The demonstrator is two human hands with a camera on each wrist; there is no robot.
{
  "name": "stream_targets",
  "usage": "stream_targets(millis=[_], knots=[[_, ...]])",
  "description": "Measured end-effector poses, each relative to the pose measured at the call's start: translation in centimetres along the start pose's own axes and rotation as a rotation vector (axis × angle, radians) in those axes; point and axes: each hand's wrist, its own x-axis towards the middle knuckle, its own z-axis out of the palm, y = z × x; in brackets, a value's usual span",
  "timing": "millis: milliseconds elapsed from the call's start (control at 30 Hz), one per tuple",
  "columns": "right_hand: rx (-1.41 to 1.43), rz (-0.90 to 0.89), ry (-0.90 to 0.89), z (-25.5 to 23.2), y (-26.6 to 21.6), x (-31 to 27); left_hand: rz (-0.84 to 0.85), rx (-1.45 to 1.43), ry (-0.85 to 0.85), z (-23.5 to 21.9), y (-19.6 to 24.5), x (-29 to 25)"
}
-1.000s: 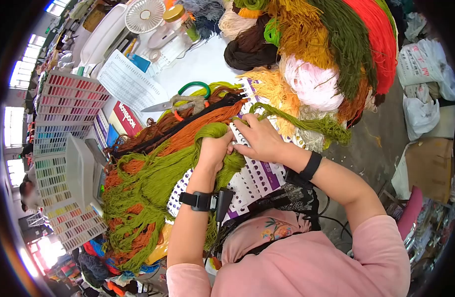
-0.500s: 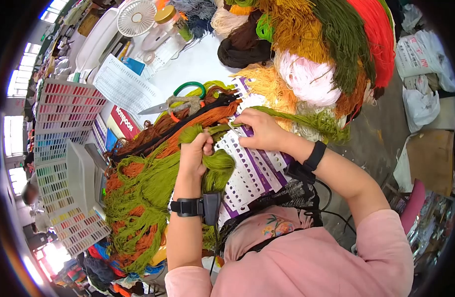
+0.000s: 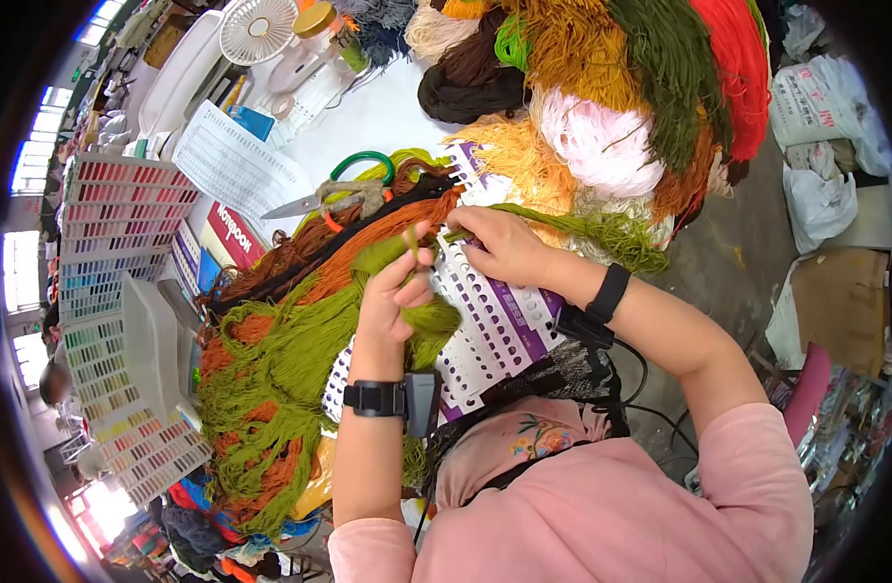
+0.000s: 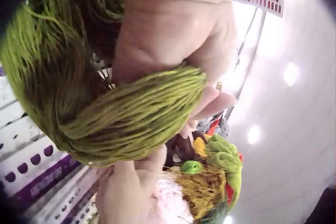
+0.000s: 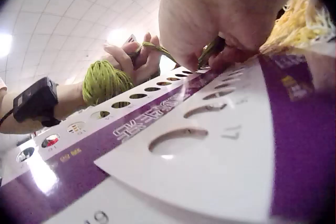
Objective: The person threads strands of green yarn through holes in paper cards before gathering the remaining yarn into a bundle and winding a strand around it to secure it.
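A loop of olive-green yarn (image 4: 139, 116) is draped across my left hand (image 3: 391, 296), which grips it with curled fingers. In the right wrist view a thin green strand (image 5: 159, 49) passes from the left fingers towards my right hand (image 3: 504, 245). The right hand pinches the green yarn at the edge of the white-and-purple hole-punched cards (image 3: 494, 335); its fingertips are partly hidden. Beyond the right hand, a loose green tail (image 3: 616, 238) trails off to the right. More green yarn (image 3: 290, 364) spreads over orange yarn on the left.
Green-handled scissors (image 3: 344, 194) lie on yarn beyond the left hand. A red notebook (image 3: 234, 233), a printed sheet (image 3: 237, 160) and a thread colour chart (image 3: 125, 214) stand at left. Heaped skeins (image 3: 601, 146) fill the back right; a small fan (image 3: 258, 29) is at the back.
The left hand has moved left, away from the right hand, drawing the green loop with it, and its fingers have now lifted with the strand. The right hand stays over the cards' edge.
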Motion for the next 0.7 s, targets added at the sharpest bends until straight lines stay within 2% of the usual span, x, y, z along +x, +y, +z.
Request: stream_targets(millis=[33,67,100,167,200,233,300,400,433,467,500,567,633,667,700], knots=[[0.025,0.074,-0.034,-0.2,0.1,0.0,-0.01,0.061,-0.004,0.3,-0.3,0.8],[0.052,0.147,-0.067,-0.5,0.1,-0.1,0.0,0.384,0.13,1.4,-0.6,1.5],[0.081,0.219,-0.099,-0.6,0.1,0.0,-0.014,0.565,0.184,1.4,-1.1,2.0],[0.214,0.27,-0.046,-0.5,0.3,0.4,-0.043,0.929,0.295,1.0,-2.0,2.8],[0.275,0.305,-0.026,-0.3,0.4,0.7,-0.053,0.985,0.317,1.0,-2.2,3.0],[0.334,0.341,-0.003,0.1,0.4,0.9,-0.039,0.977,0.366,1.2,-2.4,3.2],[0.693,0.412,0.007,0.0,0.1,1.2,-0.008,0.954,0.463,1.7,-2.9,3.5],[1.153,0.402,-0.058,-0.6,1.3,2.1,-0.057,0.473,0.356,0.4,-1.3,2.9],[1.065,0.395,-0.117,-0.9,1.4,1.9,-0.069,0.288,0.322,-0.4,-0.7,2.7],[0.975,0.386,-0.171,-1.1,1.6,1.8,-0.063,0.03,0.192,-1.2,-0.4,2.3],[0.884,0.377,-0.222,-1.2,1.6,1.7,-0.065,-0.037,0.135,-1.9,-0.3,2.0],[0.745,0.268,-0.166,-0.5,1.6,1.6,-0.067,-0.173,0.017,-2.6,-0.2,1.4],[0.575,0.115,-0.149,0.2,1.5,1.9,-0.052,0.059,0.019,-2.3,-0.4,0.9],[0.467,0.054,-0.208,0.0,1.1,2.2,-0.058,0.128,0.049,-1.7,-0.4,0.8],[0.326,-0.013,-0.167,0.3,0.7,2.1,-0.056,0.202,0.082,-1.1,-0.4,0.6]])
